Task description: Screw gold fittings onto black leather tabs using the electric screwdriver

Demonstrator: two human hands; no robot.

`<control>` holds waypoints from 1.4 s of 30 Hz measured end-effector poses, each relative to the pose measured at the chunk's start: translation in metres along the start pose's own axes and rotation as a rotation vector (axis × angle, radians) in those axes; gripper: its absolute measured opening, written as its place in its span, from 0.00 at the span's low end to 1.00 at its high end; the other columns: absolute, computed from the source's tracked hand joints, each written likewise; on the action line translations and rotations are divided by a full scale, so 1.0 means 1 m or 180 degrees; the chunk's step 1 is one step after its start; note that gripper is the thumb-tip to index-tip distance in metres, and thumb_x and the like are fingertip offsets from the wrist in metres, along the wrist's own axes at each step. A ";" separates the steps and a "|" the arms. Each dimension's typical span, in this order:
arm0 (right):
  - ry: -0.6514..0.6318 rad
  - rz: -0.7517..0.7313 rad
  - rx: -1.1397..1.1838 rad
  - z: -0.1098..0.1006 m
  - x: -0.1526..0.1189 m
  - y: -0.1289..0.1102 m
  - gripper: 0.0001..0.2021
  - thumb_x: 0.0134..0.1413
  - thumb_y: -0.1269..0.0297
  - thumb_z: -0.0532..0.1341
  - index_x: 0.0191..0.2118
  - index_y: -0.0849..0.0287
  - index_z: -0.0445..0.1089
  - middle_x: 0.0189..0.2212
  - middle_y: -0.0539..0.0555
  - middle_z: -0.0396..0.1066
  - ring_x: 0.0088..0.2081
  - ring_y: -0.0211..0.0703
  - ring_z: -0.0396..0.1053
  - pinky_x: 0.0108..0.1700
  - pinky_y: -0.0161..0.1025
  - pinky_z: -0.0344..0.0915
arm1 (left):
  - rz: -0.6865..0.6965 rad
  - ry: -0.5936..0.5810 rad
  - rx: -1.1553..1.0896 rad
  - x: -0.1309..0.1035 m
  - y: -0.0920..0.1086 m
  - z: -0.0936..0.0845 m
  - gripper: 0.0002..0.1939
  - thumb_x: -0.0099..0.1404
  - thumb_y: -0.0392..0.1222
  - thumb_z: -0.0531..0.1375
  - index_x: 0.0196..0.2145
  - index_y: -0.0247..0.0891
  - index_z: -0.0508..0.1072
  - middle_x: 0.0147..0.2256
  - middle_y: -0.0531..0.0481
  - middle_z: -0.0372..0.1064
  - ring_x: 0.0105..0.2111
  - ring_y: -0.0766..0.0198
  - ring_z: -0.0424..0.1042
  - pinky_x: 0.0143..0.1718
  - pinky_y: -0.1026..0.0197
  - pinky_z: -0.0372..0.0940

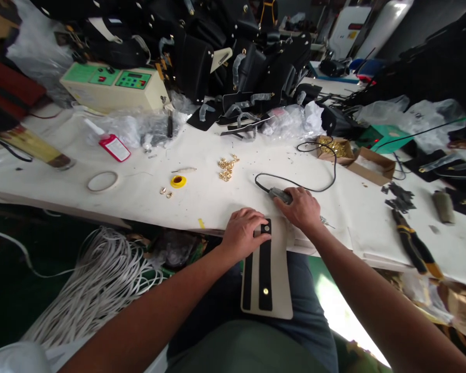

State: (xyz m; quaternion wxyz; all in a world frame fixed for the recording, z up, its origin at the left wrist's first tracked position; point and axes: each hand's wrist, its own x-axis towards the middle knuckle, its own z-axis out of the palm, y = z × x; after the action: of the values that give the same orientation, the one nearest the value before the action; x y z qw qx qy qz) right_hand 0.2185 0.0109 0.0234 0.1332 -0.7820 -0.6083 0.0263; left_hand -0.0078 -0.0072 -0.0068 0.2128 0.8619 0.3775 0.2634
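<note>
My left hand grips the upper left edge of a beige leather panel, its thumb and fingers close to a metal snap on a black strip. This panel hangs over the table's front edge onto my lap. Two black strips run down it, and a gold-coloured stud shows near the bottom of one. My right hand is closed over a grey corded tool lying on the table, which looks like an electric screwdriver. Its thin metal tip pokes out past my wrist; the palm hides its middle.
Gold-coloured hardware, a yellow tape roll and a red glue bottle lie on the white tabletop. Pliers and small cardboard boxes are at right. Black leather bags and a control box line the back.
</note>
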 end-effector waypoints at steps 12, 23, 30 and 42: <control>-0.0261 -0.0277 0.0034 -0.005 -0.002 0.024 0.35 0.55 0.39 0.67 0.61 0.58 0.72 0.57 0.64 0.73 0.57 0.61 0.71 0.54 0.51 0.68 | -0.0003 -0.0035 -0.0010 0.000 0.000 0.002 0.17 0.64 0.50 0.73 0.48 0.46 0.79 0.53 0.51 0.79 0.59 0.52 0.70 0.59 0.45 0.64; -0.0428 0.0324 0.2266 -0.047 -0.026 0.041 0.21 0.63 0.41 0.56 0.43 0.54 0.72 0.35 0.55 0.75 0.36 0.50 0.74 0.38 0.46 0.72 | -0.0004 -0.0073 -0.0015 0.001 0.002 0.001 0.17 0.64 0.51 0.73 0.48 0.45 0.79 0.53 0.52 0.79 0.58 0.51 0.70 0.58 0.46 0.63; 0.0367 0.0025 0.4723 -0.061 -0.047 -0.031 0.18 0.59 0.44 0.63 0.34 0.52 0.63 0.24 0.45 0.59 0.23 0.39 0.63 0.28 0.41 0.70 | -0.0059 -0.0113 -0.0002 0.003 0.004 -0.001 0.16 0.64 0.49 0.73 0.47 0.45 0.78 0.53 0.51 0.79 0.59 0.51 0.69 0.58 0.47 0.62; 0.0832 -0.0672 0.4750 -0.026 -0.053 -0.065 0.21 0.58 0.53 0.73 0.25 0.53 0.62 0.22 0.44 0.64 0.19 0.35 0.63 0.21 0.38 0.63 | -0.0074 -0.0188 -0.0034 0.002 0.004 -0.002 0.17 0.66 0.51 0.72 0.49 0.47 0.77 0.56 0.51 0.77 0.62 0.50 0.67 0.60 0.46 0.60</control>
State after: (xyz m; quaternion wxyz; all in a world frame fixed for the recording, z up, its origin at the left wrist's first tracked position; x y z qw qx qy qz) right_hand 0.1489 -0.0301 0.0577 0.6988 -0.4193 -0.4801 0.3245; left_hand -0.0053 -0.0082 -0.0024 0.2316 0.8637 0.3796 0.2373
